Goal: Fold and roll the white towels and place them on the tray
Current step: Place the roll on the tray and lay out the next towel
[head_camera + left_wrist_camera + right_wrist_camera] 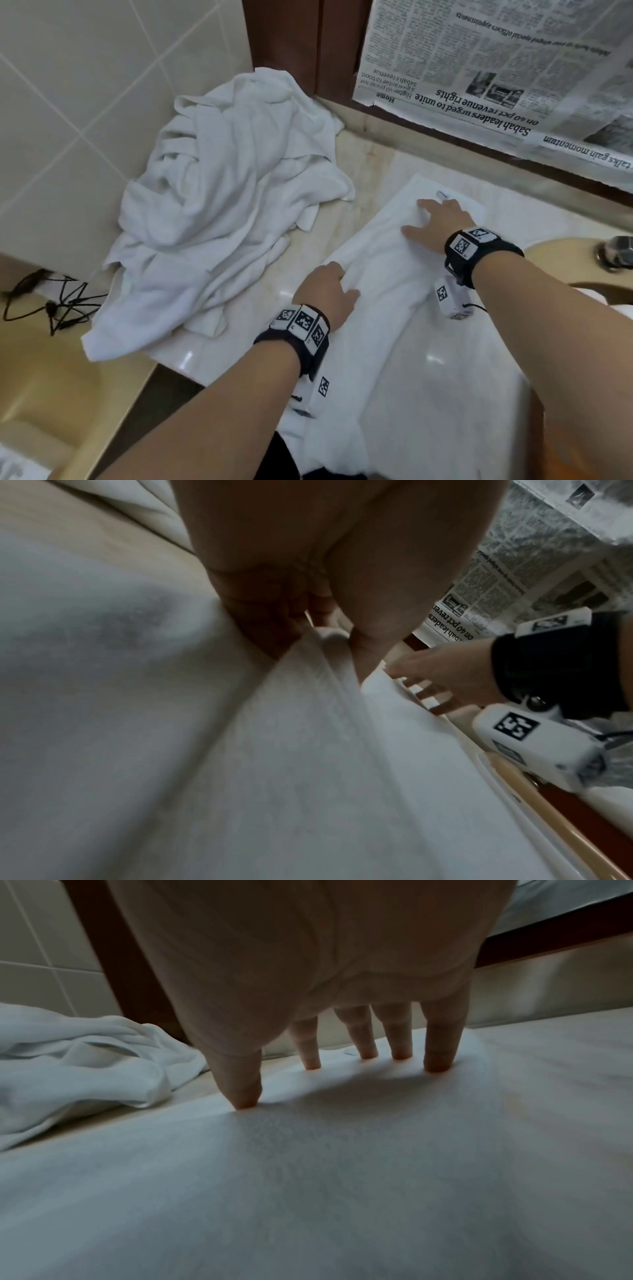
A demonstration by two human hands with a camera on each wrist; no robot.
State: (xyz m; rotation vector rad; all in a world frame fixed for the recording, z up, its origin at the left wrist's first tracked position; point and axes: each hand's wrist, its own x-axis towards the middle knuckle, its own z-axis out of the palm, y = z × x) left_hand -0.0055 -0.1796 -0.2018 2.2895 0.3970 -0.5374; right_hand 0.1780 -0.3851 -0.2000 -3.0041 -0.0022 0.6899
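Note:
A white towel (pixel 394 308) lies stretched out on the marble counter (pixel 373 157), running from the far right toward me. My left hand (pixel 337 279) grips its left edge; in the left wrist view the curled fingers (pixel 270 615) pinch a raised fold of the towel (pixel 274 750). My right hand (pixel 431 219) rests on the far end. In the right wrist view its straight, spread fingertips (pixel 436 1066) press into the towel (pixel 342 1177). No tray is in sight.
A crumpled pile of white towels (pixel 222 205) fills the counter's left side against the tiled wall. A basin (pixel 565 260) with a metal tap (pixel 616 253) sits at right. Newspaper (pixel 496 68) covers the wall behind. Black cables (pixel 51 301) lie at far left.

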